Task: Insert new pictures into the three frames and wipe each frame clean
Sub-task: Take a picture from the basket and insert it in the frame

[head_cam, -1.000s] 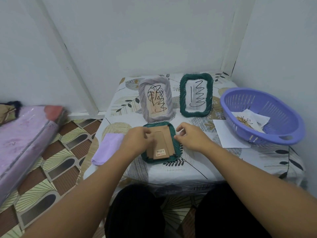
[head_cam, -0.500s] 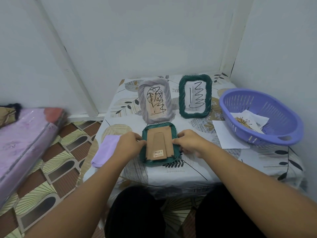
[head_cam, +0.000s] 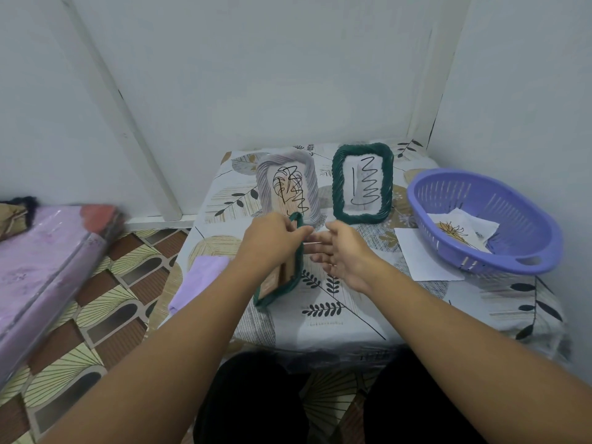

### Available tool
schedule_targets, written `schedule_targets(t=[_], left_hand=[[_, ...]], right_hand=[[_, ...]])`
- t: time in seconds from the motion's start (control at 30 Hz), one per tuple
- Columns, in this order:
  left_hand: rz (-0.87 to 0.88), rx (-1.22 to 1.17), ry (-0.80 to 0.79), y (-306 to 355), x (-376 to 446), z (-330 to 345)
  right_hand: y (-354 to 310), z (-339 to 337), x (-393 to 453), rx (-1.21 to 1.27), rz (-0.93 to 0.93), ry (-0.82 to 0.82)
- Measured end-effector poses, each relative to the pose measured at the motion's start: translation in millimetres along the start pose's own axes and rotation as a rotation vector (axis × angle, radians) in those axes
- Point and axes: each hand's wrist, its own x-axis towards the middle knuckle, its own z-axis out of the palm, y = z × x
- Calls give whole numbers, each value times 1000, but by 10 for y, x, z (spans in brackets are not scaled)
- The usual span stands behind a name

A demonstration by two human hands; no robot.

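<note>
My left hand (head_cam: 272, 240) grips the top edge of a green woven frame (head_cam: 290, 283) and holds it tipped up on its side, brown cardboard back facing left. My right hand (head_cam: 344, 256) hovers just right of it, palm toward the frame, fingers relaxed and apart from it. A grey frame (head_cam: 288, 187) with a leaf drawing stands at the back. Beside it stands a second green frame (head_cam: 362, 184) with a zigzag drawing. A lilac cloth (head_cam: 200, 282) lies at the table's left edge.
A purple basket (head_cam: 499, 248) at the right holds printed pictures (head_cam: 461, 230). A white sheet (head_cam: 419, 256) lies partly under it. The patterned tablecloth (head_cam: 352, 312) covers a small table in a wall corner. A pink wrapped bundle (head_cam: 41, 267) lies on the floor at left.
The green frame lay face down with both hands at its sides. Now my left hand has lifted it onto its edge, and my right hand has let go.
</note>
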Motion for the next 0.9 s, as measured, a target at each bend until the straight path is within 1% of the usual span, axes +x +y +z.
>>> schedule_targets(t=[0.17, 0.27, 0.33, 0.43, 0.5, 0.53, 0.63, 0.73, 0.83, 0.9], left_hand=[[10, 106, -10, 38, 17, -89], [18, 151, -8, 43, 15, -157], [17, 183, 18, 35, 17, -207], [-23, 128, 70, -34, 36, -353], [-62, 7, 80, -104, 48, -476], [-90, -104, 77, -146, 54, -524], [-238, -531, 53, -255, 30, -552], [-406, -812, 15, -402, 5, -405], [-559, -986, -40, -572, 1, -187], [-616, -1007, -97, -658, -9, -30]], right_hand=[[-19, 6, -15, 121, 0, -30], [3, 24, -28, 140, 4, -118], [21, 45, -17, 110, -6, -149], [75, 68, 27, -24, -38, -83], [120, 51, 55, -131, -61, -37], [136, 41, 63, -149, -60, -33], [154, 26, 71, -96, -25, -60], [186, -9, 115, -46, -23, -35], [231, -95, 158, -12, -61, 53], [240, -161, 172, -55, -91, 124]])
